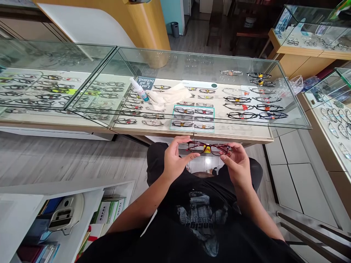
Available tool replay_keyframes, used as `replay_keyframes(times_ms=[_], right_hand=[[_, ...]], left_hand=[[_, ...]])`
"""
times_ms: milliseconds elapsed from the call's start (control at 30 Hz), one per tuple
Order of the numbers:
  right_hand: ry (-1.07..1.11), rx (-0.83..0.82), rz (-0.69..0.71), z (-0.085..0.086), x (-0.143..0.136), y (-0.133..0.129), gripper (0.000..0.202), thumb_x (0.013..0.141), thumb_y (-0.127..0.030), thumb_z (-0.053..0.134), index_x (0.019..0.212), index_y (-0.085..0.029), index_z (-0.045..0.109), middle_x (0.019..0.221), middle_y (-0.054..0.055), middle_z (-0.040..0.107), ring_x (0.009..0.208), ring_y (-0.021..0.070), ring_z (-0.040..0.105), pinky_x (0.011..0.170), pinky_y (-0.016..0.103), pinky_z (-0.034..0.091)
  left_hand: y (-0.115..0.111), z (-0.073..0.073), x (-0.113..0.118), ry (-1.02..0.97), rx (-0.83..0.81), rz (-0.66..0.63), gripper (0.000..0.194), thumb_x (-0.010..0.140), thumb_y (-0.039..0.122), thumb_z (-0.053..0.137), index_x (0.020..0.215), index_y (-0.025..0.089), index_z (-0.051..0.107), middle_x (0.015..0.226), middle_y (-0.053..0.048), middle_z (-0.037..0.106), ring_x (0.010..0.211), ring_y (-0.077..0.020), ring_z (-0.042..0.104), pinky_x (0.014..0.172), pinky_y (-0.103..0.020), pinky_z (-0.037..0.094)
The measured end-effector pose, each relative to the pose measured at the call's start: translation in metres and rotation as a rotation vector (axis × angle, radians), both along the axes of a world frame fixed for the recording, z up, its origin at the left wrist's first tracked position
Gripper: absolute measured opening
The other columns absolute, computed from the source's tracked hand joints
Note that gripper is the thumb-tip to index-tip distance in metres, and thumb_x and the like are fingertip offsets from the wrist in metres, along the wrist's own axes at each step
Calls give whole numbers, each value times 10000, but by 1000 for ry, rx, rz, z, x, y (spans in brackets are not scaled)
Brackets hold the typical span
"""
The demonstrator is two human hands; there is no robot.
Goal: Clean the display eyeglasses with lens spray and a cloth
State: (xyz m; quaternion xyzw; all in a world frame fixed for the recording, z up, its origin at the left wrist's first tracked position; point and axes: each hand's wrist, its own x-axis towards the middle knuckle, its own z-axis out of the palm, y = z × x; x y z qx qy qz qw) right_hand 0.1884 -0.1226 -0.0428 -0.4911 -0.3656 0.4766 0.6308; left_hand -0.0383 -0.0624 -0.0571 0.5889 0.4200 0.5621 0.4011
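Note:
A pair of dark red eyeglasses (208, 148) with a yellow tag at the bridge is held level between both hands, over the lap and just in front of the glass display case (263, 138). My left hand (177, 157) pinches the left end of the frame between thumb and fingers. At the right end, my right hand (238, 160) grips the frame near its hinge. On the glass top lie a white spray bottle (139, 90) with a teal base and a crumpled cream cloth (175, 95).
Rows of eyeglasses (241, 115) lie inside the case. More display cases stand at the left and right. An open white shelf (90, 204) with boxes and a device is at lower left; dark rails (309, 230) are at lower right.

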Motion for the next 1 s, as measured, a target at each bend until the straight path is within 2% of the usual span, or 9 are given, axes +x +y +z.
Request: replay_keyframes(times_ms=[300, 467, 600, 733, 867, 1000], right_hand=[[9, 11, 4, -1, 3, -1, 468, 751, -363, 987, 1109, -316, 689, 1148, 57, 814, 1075, 285, 811, 1060, 530, 655], [-64, 28, 35, 0, 12, -1, 463, 748, -420, 983, 1091, -307, 692, 1129, 68, 797, 1062, 293, 803, 1012, 506, 667], [-140, 77, 175, 17, 35, 11, 383, 867, -561, 856, 1121, -297, 746, 1159, 81, 781, 1125, 299, 775, 1043, 495, 645], [-369, 11, 347, 50, 53, 34, 311, 933, -517, 812, 1130, -276, 806, 1188, 63, 805, 1172, 272, 760, 1076, 453, 615], [-506, -156, 721, 74, 50, 59, 415, 894, -526, 846, 1185, -230, 844, 1084, 70, 855, 983, 251, 797, 893, 396, 657], [-436, -202, 919, 76, 39, 72, 350, 861, -512, 864, 1043, -213, 874, 924, 47, 857, 800, 204, 769, 738, 327, 631]], left_hand=[[-1, 4, 2, -27, -7, -16, 619, 632, 488, 1045, 1119, 223, 769, 1102, -84, 791, 1141, -285, 794, 1011, -440, 688], [3, 4, 0, -24, 19, -27, 613, 621, 482, 1051, 1099, 216, 774, 1082, -84, 797, 1117, -288, 803, 1013, -450, 691], [16, 7, -8, 40, 96, -69, 613, 628, 460, 1051, 1132, 236, 785, 1109, -89, 810, 1127, -297, 797, 1043, -481, 669], [30, 15, -17, 156, 224, -190, 592, 646, 403, 1049, 1168, 279, 799, 1131, -88, 822, 1130, -321, 792, 1022, -527, 662], [37, 29, -19, 207, 312, -322, 569, 663, 373, 1043, 1172, 300, 801, 1126, -94, 834, 1092, -319, 803, 990, -517, 663], [36, 40, -17, 239, 339, -364, 546, 651, 394, 1046, 1127, 283, 801, 1089, -101, 843, 1045, -312, 815, 948, -488, 674]])
